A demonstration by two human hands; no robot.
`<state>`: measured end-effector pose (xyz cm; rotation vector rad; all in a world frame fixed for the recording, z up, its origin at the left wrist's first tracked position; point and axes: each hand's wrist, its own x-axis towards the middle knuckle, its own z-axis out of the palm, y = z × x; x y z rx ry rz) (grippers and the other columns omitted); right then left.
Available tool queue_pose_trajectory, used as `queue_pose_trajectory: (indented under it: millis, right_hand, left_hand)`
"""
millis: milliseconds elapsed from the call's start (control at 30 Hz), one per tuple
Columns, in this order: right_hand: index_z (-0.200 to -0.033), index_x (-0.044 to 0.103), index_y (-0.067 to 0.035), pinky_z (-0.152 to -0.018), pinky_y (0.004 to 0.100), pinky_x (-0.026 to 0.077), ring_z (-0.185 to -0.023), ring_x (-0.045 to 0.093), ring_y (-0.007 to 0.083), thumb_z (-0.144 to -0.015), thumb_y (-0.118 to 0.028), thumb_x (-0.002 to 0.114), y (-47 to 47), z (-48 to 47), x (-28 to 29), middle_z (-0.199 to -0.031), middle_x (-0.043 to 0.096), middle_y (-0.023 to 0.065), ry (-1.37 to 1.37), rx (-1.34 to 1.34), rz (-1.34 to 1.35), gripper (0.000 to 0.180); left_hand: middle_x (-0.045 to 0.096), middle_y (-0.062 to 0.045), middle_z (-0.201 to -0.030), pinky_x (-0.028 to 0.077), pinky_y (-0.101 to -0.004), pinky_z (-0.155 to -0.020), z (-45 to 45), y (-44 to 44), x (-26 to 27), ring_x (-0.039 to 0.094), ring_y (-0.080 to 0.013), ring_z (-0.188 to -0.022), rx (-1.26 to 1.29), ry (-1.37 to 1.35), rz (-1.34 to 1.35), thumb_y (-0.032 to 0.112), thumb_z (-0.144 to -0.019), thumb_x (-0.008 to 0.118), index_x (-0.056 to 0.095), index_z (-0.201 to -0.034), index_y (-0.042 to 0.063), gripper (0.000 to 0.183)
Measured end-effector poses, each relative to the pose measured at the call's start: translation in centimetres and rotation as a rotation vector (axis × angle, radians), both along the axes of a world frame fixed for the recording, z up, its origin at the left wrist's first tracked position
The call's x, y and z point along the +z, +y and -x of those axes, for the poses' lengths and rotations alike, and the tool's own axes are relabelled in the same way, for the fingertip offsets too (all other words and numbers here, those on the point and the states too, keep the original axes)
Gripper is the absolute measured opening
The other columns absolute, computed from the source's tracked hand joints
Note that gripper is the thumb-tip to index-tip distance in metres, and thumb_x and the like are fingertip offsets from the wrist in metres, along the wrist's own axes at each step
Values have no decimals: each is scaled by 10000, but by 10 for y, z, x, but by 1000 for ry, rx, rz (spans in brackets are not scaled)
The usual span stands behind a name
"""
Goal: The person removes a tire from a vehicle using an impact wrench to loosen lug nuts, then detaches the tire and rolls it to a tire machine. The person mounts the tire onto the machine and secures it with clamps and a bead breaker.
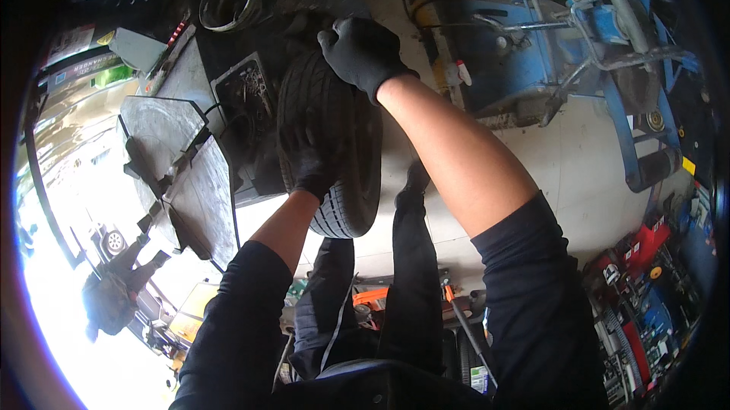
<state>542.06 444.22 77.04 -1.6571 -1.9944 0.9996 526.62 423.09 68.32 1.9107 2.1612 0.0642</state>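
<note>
A black rubber tyre (pixel 336 204) stands upright on its tread before me, between my arms and just beyond my feet. My left hand (pixel 311 159), in a dark glove, lies against the tread with its fingers stretched along it; shadow hides part of them. At the far upper edge of the tyre is my right hand (pixel 365 53), in a grey-black glove with the fingers curled. Whether those fingers hold anything is hidden. To the left of the tyre sits the metal turntable (pixel 205 193) of a tyre changer, with dark clamps on it.
Beyond the turntable is a round pot (pixel 228 5) with a pale rim. A blue metal machine frame (pixel 513 39) stands at the right. Tools (pixel 633 296) crowd the lower right. Behind my legs lies an orange-and-grey jack handle (pixel 462 319). Another person (pixel 114 296) is at the bright left side.
</note>
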Motion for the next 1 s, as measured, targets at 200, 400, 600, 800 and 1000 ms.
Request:
queue_pose_trajectory:
  millis: [200, 400, 600, 800, 1000]
  right_hand:
    - [-973, 682, -96, -699, 498, 555, -813, 711, 361, -942, -291, 610, -13, -2, -15, -882, 722, 144, -176, -90, -308, 210]
    - [-866, 714, -100, -633, 515, 550, -783, 720, 359, -855, -154, 596, 13, -10, -27, -857, 732, 142, -86, -172, -404, 130]
    - [-985, 708, -122, -698, 521, 560, -793, 716, 383, -977, -269, 545, 32, -32, -25, -888, 737, 166, -188, -121, -289, 220]
    - [-878, 740, -144, -725, 510, 564, -843, 724, 376, -923, -234, 573, 54, -47, -27, -898, 748, 150, -246, -34, -336, 195]
    - [-1030, 696, -107, -698, 546, 526, -843, 707, 423, -926, -289, 540, 77, -63, -40, -985, 725, 185, -330, -41, -45, 261]
  left_hand:
    - [149, -309, -1654, 59, -629, -1236, 0, 2, 1, 79, -510, -1537, 37, -129, 143, 632, -862, 688, 148, -1633, 40, 1112]
    - [117, -317, -1658, 60, -596, -1248, 1, 2, 3, 74, -490, -1546, 57, -296, 171, 652, -859, 684, 86, -1638, 37, 1159]
    - [179, -307, -1646, 43, -637, -1235, 0, 2, -6, 110, -499, -1536, 48, -196, 167, 713, -856, 640, 120, -1639, 56, 1147]
    - [260, -285, -1612, 8, -682, -1217, -5, 3, -2, 156, -499, -1521, -50, -29, 62, 753, -824, 636, 170, -1629, 72, 1153]
    - [318, -299, -1573, 49, -676, -1217, -20, 4, 3, 200, -514, -1500, 4, 68, 91, 744, -793, 670, 204, -1611, 50, 1170]
